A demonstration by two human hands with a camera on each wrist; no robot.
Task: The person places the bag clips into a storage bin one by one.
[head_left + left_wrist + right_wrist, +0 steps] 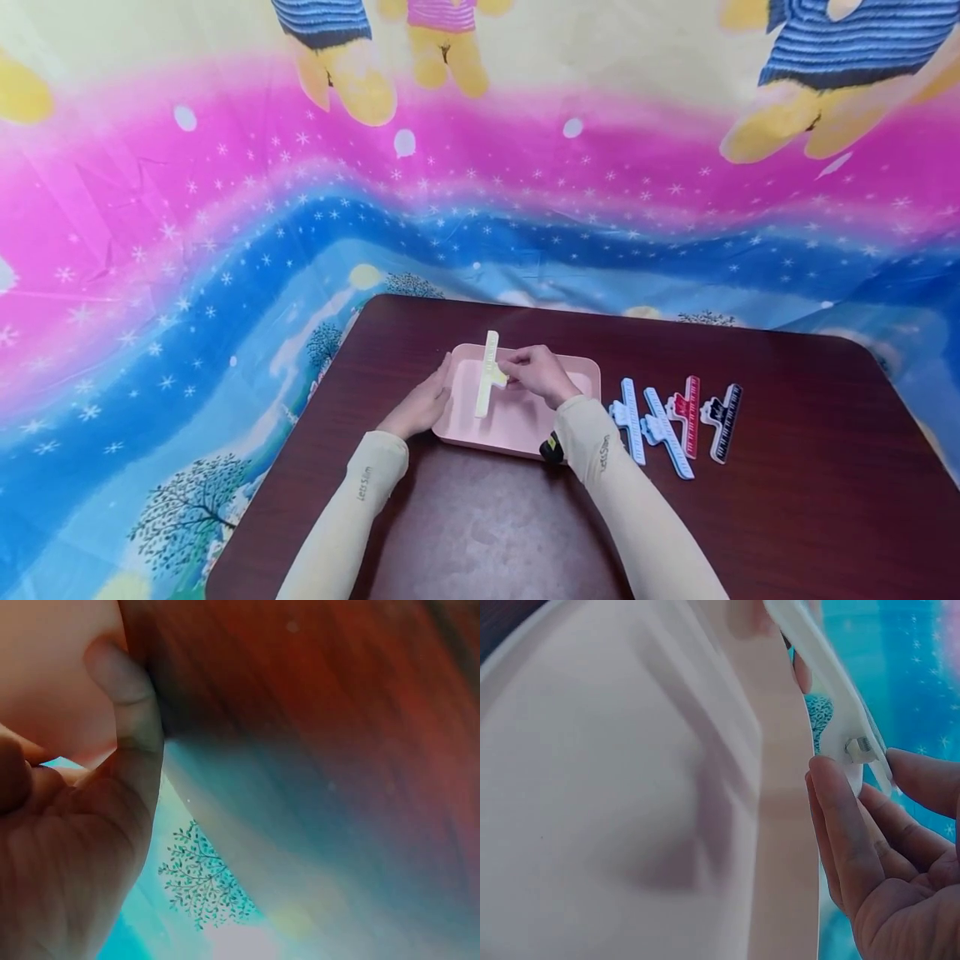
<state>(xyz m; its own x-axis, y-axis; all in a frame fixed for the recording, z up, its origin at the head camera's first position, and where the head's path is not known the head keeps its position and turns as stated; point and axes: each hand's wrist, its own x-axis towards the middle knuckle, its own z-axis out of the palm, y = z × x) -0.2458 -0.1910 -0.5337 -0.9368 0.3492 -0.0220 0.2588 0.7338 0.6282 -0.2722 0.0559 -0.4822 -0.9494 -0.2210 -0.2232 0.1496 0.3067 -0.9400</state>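
My right hand (542,375) pinches the handle of a pale yellow ruler-shaped clip (487,379), thumb on one side and fingers on the other. This clip (832,682) is held over the pink tray (525,425), and its shadow falls on the tray floor in the right wrist view. At the tray's left edge, my left hand (422,406) holds the rim. The left wrist view shows an extended finger (135,697) against the tray's wall, with part of the hand hidden at the frame's edge.
To the right of the tray lie two light blue clips (633,421) (667,433), a red clip (690,417) and a black clip (725,423). A small black object (551,448) shows by my right sleeve. A patterned cloth (525,233) hangs behind the dark brown table (810,467).
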